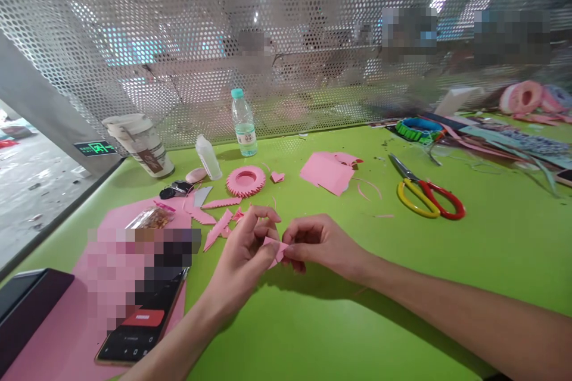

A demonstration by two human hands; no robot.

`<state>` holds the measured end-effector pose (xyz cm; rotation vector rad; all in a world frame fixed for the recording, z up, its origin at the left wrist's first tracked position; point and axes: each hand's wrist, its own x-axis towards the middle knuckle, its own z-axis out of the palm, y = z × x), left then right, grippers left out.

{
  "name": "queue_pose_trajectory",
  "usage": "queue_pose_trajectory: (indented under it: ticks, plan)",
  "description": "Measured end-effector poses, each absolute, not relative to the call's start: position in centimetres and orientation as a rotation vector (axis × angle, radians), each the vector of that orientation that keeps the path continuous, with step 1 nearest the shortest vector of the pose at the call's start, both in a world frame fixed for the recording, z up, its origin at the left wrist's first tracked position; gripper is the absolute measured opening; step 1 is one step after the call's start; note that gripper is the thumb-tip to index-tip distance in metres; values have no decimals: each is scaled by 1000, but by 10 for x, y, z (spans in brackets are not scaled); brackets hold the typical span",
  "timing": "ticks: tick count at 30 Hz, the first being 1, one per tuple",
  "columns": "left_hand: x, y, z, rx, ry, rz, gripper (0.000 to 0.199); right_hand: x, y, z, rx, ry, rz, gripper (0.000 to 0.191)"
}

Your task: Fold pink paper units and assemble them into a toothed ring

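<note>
Small pink paper piece point(273, 249) is pinched between fingertips of L hand point(241, 256) & R hand point(322, 245), fingers narrow, above centre of green worktop point(402, 268). Light, thin, soft, easily creased: best held by edges w/ finger pads. Serrated pink paper ring point(245, 181) is left further back.

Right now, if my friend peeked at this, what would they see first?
Your eye would land on the left hand and right hand pinching a small pink paper piece over the bright green table. Above them sits a round pink paper ring with zigzag edges, and to the right lie red-and-yellow-handled scissors.
</note>
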<state>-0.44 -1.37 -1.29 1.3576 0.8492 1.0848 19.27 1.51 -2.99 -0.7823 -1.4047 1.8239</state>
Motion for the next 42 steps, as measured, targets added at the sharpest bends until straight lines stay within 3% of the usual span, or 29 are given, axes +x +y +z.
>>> queue_pose_trajectory:
  ticks: [30,37,42]
  plan:
    - [5,-11,-15,1478,1221,1007,11,197,19,-24,-1026,-1636,1495,25]
    - [10,-24,-12,1555,1026,981,3,212,24,-31,-742,-1752,1495,28]
    - [11,-33,-10,1713,687,904,16,216,18,-25,-538,-1951,1622,34]
